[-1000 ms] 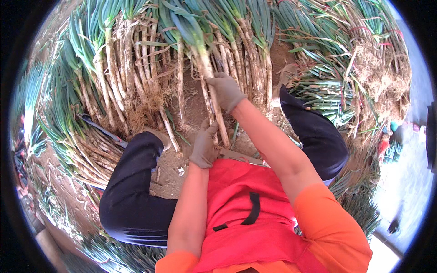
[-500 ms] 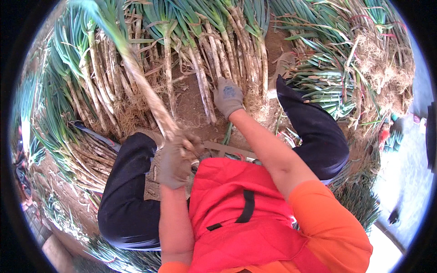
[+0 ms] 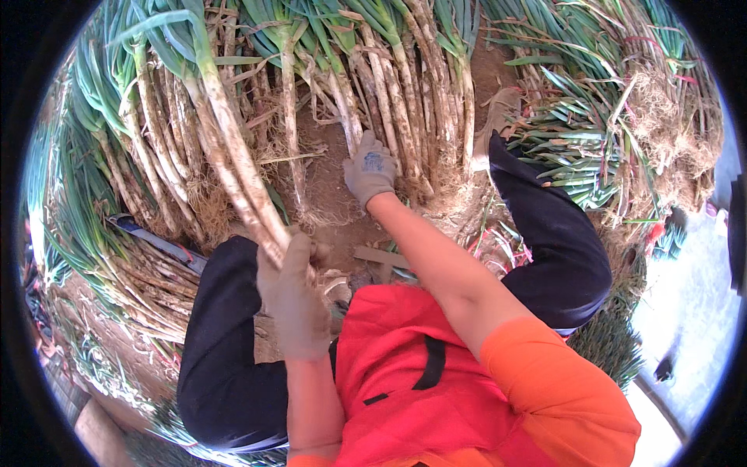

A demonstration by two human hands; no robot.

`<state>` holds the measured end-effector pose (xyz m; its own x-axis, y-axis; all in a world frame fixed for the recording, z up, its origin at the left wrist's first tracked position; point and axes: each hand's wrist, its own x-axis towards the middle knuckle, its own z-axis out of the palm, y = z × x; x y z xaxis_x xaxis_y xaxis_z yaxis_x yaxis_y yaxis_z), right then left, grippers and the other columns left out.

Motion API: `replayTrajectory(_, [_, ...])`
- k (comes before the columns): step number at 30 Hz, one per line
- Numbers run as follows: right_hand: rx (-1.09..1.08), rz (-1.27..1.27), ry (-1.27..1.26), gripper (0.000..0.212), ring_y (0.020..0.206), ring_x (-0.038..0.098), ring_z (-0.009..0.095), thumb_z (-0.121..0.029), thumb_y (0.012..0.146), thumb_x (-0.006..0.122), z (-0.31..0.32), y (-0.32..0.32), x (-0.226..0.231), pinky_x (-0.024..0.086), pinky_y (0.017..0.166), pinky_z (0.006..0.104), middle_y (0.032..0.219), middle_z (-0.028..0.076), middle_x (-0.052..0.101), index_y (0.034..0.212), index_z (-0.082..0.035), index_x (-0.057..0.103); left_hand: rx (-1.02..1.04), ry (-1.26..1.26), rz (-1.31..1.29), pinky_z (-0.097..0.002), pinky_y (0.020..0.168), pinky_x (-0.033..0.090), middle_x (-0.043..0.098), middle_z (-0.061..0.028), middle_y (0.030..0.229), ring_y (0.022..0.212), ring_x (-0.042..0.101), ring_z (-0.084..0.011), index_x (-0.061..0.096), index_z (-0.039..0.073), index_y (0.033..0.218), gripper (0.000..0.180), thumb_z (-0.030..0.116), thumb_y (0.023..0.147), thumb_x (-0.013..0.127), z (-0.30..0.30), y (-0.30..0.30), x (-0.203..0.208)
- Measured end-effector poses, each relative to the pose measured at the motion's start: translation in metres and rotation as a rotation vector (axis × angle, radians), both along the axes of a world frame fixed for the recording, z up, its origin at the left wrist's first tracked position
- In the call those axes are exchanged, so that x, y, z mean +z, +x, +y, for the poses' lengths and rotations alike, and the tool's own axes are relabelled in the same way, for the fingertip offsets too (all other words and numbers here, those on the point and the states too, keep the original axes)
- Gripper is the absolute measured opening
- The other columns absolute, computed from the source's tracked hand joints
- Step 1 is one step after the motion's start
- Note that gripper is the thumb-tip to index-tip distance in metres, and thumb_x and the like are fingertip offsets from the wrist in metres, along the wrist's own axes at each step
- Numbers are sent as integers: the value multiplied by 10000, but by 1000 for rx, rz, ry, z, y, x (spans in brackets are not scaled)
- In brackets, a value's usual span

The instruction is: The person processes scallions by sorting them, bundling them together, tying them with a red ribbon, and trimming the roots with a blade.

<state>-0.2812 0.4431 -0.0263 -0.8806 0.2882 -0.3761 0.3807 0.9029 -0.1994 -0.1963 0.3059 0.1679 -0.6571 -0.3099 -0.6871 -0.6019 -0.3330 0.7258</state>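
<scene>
The left hand (image 3: 296,300), in a grey-brown glove, has its grip clamped around the lower ends of two long onions (image 3: 237,163), which slant up and leftward, pale shafts ending in green leaves at the upper left. The right hand (image 3: 371,167), gloved alike, reaches forward with its fingers at the lower end of another onion (image 3: 345,101); I cannot tell whether its grip is together on it. A row of loose onions (image 3: 408,117) spreads beyond both hands, leaves away from the person, roots near the brown ground (image 3: 327,206). Tied bundles (image 3: 646,101) lie at the upper right, tangled roots showing. A flat strip (image 3: 381,255) lies just beyond the red apron (image 3: 436,366), between the bent knees in dark trousers (image 3: 226,350).
</scene>
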Motion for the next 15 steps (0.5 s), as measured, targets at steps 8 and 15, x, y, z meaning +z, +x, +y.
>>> replayTrajectory(8, [36, 88, -623, 200, 772, 632, 269, -177, 846, 586, -74, -4, 85, 529, 713, 387, 914, 170, 619, 984, -38, 546, -43, 359, 574, -244, 470, 294, 405, 28, 700, 530, 389, -62, 424, -10, 1191, 308, 109, 935, 550, -75, 24, 106])
replayTrajectory(15, [302, 138, -638, 375, 1010, 611, 367, -221, 862, 597, -110, 32, 23, 492, 888, 434, 1127, 205, 612, 1165, -2, 570, 132, 393, 420, -258, 517, 293, 364, 44, 679, 531, 345, -71, 431, 1, 1182, 275, 147, 976, 539, -75, 29, 126])
